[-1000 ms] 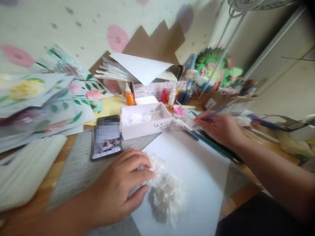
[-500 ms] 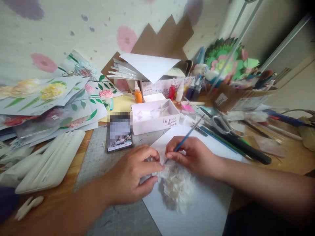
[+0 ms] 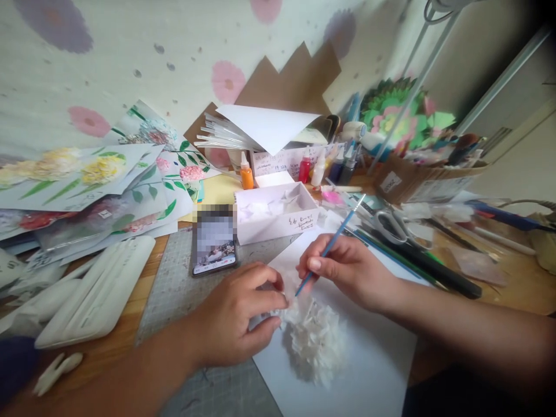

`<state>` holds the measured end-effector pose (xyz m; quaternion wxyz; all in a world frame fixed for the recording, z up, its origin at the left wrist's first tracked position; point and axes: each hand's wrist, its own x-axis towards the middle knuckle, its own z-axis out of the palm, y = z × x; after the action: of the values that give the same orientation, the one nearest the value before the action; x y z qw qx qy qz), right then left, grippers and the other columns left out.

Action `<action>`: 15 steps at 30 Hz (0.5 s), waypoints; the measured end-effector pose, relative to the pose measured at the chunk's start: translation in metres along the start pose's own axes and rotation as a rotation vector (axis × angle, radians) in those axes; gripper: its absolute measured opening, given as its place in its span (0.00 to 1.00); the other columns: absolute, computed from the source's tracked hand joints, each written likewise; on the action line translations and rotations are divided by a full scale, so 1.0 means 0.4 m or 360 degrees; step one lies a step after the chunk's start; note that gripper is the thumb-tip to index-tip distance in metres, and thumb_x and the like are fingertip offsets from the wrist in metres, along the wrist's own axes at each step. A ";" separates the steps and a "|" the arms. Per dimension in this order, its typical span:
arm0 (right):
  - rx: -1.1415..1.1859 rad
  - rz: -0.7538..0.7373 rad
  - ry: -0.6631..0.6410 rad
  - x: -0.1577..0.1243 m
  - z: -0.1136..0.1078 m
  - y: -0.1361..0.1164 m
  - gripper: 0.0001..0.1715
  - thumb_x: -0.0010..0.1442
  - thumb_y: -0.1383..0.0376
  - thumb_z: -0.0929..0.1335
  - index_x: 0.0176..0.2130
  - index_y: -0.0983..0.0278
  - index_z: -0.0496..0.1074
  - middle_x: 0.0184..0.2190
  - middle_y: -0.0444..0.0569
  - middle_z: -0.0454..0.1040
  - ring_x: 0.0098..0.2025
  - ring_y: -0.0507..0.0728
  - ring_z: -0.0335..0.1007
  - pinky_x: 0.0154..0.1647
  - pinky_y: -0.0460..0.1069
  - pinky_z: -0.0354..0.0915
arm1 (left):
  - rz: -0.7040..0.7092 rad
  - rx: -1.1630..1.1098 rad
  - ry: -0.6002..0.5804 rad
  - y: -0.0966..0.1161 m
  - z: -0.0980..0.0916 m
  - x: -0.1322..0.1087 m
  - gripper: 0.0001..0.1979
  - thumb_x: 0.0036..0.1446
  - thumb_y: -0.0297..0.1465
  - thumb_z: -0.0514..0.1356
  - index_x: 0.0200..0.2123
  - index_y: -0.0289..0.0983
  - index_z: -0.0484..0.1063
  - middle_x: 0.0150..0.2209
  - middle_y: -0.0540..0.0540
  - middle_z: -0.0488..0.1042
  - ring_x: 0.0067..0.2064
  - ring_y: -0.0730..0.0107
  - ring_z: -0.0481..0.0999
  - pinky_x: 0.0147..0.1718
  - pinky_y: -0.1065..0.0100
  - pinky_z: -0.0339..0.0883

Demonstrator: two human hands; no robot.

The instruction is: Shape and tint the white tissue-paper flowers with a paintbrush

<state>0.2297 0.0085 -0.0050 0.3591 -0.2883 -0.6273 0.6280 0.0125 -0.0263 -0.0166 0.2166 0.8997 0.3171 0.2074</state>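
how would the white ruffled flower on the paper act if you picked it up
The white ruffled flower is probably light for its size, since its petals look thin. Those loose, layered edges would likely bend or crush under a tight squeeze. Its rounded shape might rock if pushed across the white paper.

Paper (image 3: 377, 368) lies free right of obstructing white flower (image 3: 319, 344)

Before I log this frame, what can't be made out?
All in the head view, now:
White petals: partly hidden by the left hand.
Blue stick: lower tip too small and blurred to tell whether it touches the petals.
Phone: upper screen masked by pixel blocks.
White box: writing too blurred to read.
Dark blue item: cut off by the left edge.
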 end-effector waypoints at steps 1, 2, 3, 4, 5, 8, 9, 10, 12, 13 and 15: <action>0.0001 0.0032 0.0004 0.000 -0.001 0.004 0.13 0.56 0.59 0.68 0.29 0.66 0.65 0.25 0.44 0.72 0.27 0.53 0.75 0.29 0.47 0.68 | 0.0001 -0.0011 -0.0003 0.000 0.001 0.000 0.10 0.53 0.26 0.55 0.38 0.38 0.73 0.41 0.43 0.66 0.42 0.65 0.67 0.42 0.63 0.62; -0.0036 0.0066 0.0011 0.001 -0.002 0.008 0.14 0.56 0.58 0.68 0.29 0.66 0.65 0.24 0.44 0.72 0.27 0.53 0.74 0.29 0.46 0.68 | -0.0002 -0.0019 -0.0003 -0.001 0.002 0.000 0.11 0.53 0.25 0.55 0.39 0.38 0.73 0.41 0.43 0.66 0.42 0.65 0.67 0.42 0.63 0.62; -0.0103 0.0097 0.0020 0.001 -0.003 0.013 0.15 0.55 0.56 0.68 0.29 0.66 0.64 0.23 0.45 0.72 0.27 0.53 0.74 0.30 0.46 0.67 | -0.0005 -0.0025 -0.0002 -0.002 0.003 0.000 0.11 0.53 0.25 0.55 0.39 0.38 0.73 0.42 0.43 0.66 0.43 0.65 0.67 0.43 0.63 0.62; -0.0190 0.0119 0.0028 0.001 -0.003 0.017 0.17 0.55 0.55 0.68 0.29 0.66 0.65 0.23 0.46 0.72 0.27 0.53 0.73 0.30 0.46 0.67 | -0.0008 -0.0029 -0.0004 -0.003 0.004 0.000 0.11 0.53 0.25 0.55 0.40 0.38 0.73 0.42 0.44 0.66 0.43 0.65 0.67 0.43 0.63 0.62; -0.0288 0.0124 0.0033 0.000 -0.003 0.020 0.18 0.55 0.54 0.68 0.29 0.66 0.65 0.23 0.47 0.73 0.28 0.53 0.73 0.30 0.47 0.67 | -0.0013 -0.0029 -0.0003 -0.004 0.005 -0.001 0.12 0.53 0.25 0.55 0.40 0.38 0.72 0.43 0.44 0.66 0.43 0.65 0.67 0.43 0.62 0.62; -0.0571 0.0068 0.0022 -0.003 -0.002 0.024 0.18 0.56 0.53 0.66 0.30 0.67 0.66 0.25 0.50 0.74 0.28 0.53 0.71 0.30 0.47 0.66 | -0.0011 -0.0024 -0.0005 -0.006 0.008 -0.003 0.12 0.53 0.25 0.55 0.41 0.39 0.72 0.43 0.43 0.66 0.44 0.64 0.67 0.44 0.62 0.62; -0.0645 0.0042 0.0012 -0.004 -0.001 0.023 0.18 0.57 0.53 0.66 0.30 0.67 0.67 0.26 0.51 0.74 0.28 0.53 0.70 0.30 0.47 0.65 | -0.0006 -0.0024 -0.0004 -0.006 0.008 -0.004 0.12 0.53 0.25 0.55 0.41 0.39 0.72 0.43 0.43 0.66 0.44 0.64 0.67 0.44 0.62 0.62; -0.0711 0.0019 -0.0001 -0.005 -0.001 0.023 0.17 0.58 0.54 0.65 0.30 0.67 0.67 0.26 0.51 0.74 0.28 0.53 0.70 0.30 0.46 0.65 | -0.0003 -0.0024 -0.0003 -0.006 0.008 -0.005 0.12 0.53 0.26 0.55 0.41 0.39 0.72 0.43 0.43 0.66 0.44 0.64 0.67 0.44 0.61 0.62; -0.0826 -0.0029 -0.0023 -0.006 0.000 0.022 0.16 0.58 0.56 0.65 0.31 0.67 0.68 0.26 0.51 0.74 0.28 0.53 0.70 0.29 0.46 0.64 | -0.0002 -0.0025 -0.0004 -0.005 0.008 -0.006 0.13 0.53 0.25 0.54 0.41 0.39 0.72 0.43 0.43 0.66 0.44 0.63 0.67 0.44 0.61 0.62; -0.0878 -0.0060 -0.0030 -0.006 0.000 0.022 0.15 0.59 0.57 0.65 0.31 0.67 0.68 0.26 0.50 0.74 0.28 0.52 0.69 0.29 0.46 0.64 | -0.0006 -0.0024 -0.0006 -0.004 0.007 -0.006 0.13 0.53 0.25 0.54 0.42 0.39 0.72 0.43 0.43 0.66 0.44 0.63 0.67 0.44 0.61 0.62; -0.0975 -0.0137 -0.0048 -0.008 -0.001 0.024 0.13 0.59 0.59 0.65 0.31 0.67 0.69 0.26 0.49 0.73 0.28 0.52 0.69 0.29 0.45 0.63 | -0.0016 -0.0026 -0.0008 -0.003 0.006 -0.005 0.13 0.54 0.25 0.54 0.42 0.40 0.72 0.43 0.43 0.66 0.45 0.63 0.67 0.44 0.62 0.62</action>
<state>0.2309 0.0065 -0.0149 0.2724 -0.3471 -0.8043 0.3980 0.0118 -0.0276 -0.0197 0.2258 0.8968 0.3194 0.2066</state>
